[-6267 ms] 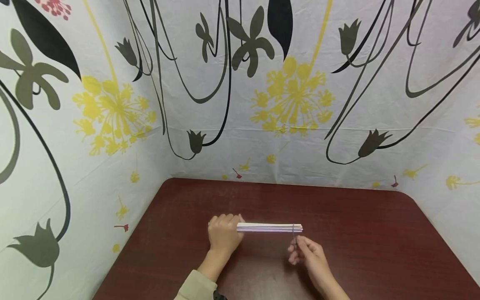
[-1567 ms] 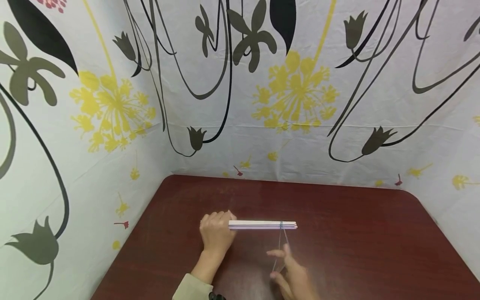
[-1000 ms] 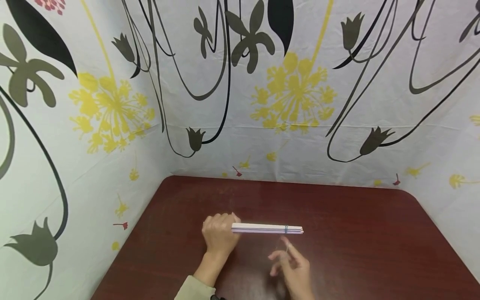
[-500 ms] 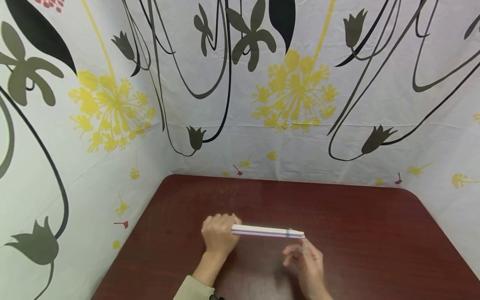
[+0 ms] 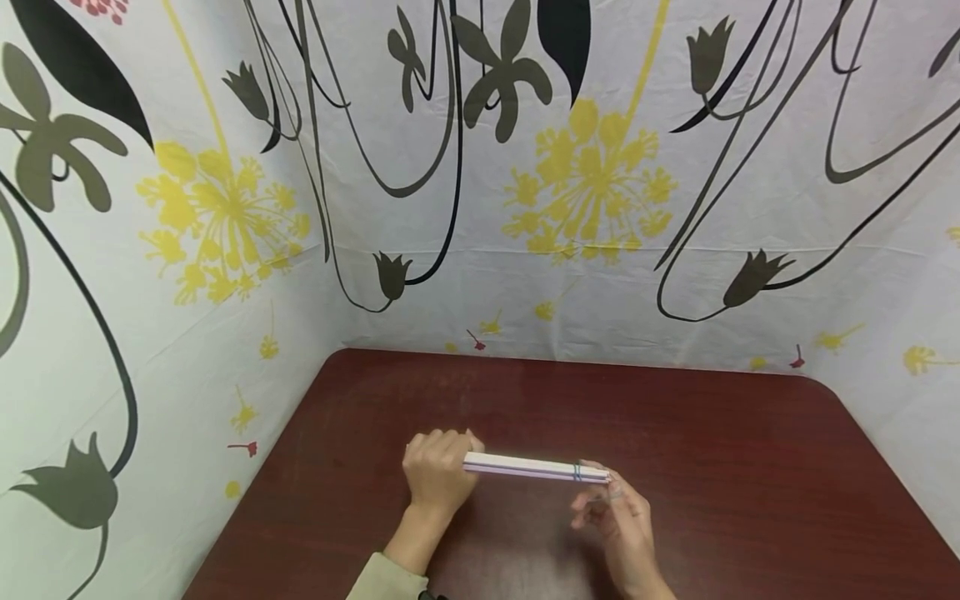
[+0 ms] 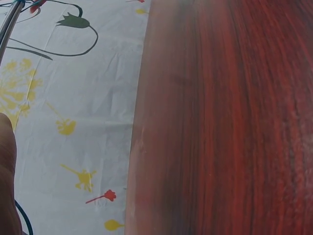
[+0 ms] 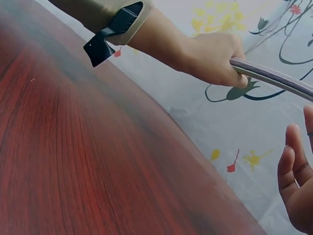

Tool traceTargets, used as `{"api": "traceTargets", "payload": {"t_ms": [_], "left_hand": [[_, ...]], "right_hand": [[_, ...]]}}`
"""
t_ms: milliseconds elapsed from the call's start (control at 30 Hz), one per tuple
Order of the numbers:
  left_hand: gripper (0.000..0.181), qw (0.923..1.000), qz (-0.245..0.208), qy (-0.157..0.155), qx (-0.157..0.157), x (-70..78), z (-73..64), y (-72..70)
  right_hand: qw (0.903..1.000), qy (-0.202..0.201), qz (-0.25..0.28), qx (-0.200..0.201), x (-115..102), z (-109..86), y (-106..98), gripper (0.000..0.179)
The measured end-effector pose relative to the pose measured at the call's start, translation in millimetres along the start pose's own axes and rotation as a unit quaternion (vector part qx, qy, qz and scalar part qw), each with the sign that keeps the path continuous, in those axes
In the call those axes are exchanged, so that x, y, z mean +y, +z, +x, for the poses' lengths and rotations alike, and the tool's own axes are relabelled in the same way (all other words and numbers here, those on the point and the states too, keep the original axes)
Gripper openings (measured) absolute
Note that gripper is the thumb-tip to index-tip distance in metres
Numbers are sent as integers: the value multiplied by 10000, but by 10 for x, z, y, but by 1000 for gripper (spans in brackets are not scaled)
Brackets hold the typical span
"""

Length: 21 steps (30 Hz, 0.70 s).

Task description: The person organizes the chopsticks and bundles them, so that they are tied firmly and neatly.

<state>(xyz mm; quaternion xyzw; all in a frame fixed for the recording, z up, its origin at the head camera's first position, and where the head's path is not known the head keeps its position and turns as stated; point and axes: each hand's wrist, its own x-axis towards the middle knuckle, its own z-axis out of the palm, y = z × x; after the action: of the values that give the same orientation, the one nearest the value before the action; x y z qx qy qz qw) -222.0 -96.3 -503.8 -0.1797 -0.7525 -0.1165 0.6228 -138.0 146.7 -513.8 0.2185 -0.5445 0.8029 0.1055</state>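
Observation:
In the head view my left hand (image 5: 438,475) grips one end of a bundle of slim white and lilac sticks (image 5: 517,465), which look like straws. A blue-green rubber band (image 5: 577,472) is wrapped round the bundle near its right end. At that end my right hand (image 5: 626,525) pinches the tips between thumb and finger, its other fingers loosely bent. The right wrist view catches the left hand (image 7: 210,61) round the bundle (image 7: 274,78), with part of the right hand (image 7: 301,196) at the edge. Only slivers of the left hand (image 6: 7,176) and bundle (image 6: 7,29) enter the left wrist view.
Below the hands lies a dark red wood-grain table (image 5: 712,467) with rounded far corners. A white cloth (image 5: 465,225) printed with flowers hangs behind it and along both sides. The left forearm wears a beige sleeve (image 5: 390,575) with a black strap (image 7: 115,32).
The band, earlier stretched down from the bundle by my right hand, now sits wound round it. The right hand has moved up and right onto the bundle's end, which has dipped slightly.

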Motion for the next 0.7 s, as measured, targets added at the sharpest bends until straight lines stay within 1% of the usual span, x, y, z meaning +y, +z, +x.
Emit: {"api": "traceTargets", "payload": {"t_ms": [167,233,300,400,500,600,700], "left_hand": [[42,9999,14,147,23,-3,-14,2],[41,9998,24,202,30,-3,-19,1],[41,9997,20,229,34,1,-21,-1],[41,9997,18,236,33,5,-22,-3],[41,9997,27,233,30,10,-21,-5],[41,9997,32,224,36,15,-23,-5],[41,9997,24,222,50,20,-22,-5]], "right_hand": [[9997,13,-184,162,-3,11,-10,45],[9997,-54,-220,122,-6,15,-19,44],[9993,-1,-340,160,-11,18,-23,41],[9975,117,-662,217,-16,19,-29,36],[9928,266,-1120,322,-14,20,-30,31],[9900,175,-1354,344,1,24,-26,27],[9898,-11,-1363,417,19,35,-10,23]]}}
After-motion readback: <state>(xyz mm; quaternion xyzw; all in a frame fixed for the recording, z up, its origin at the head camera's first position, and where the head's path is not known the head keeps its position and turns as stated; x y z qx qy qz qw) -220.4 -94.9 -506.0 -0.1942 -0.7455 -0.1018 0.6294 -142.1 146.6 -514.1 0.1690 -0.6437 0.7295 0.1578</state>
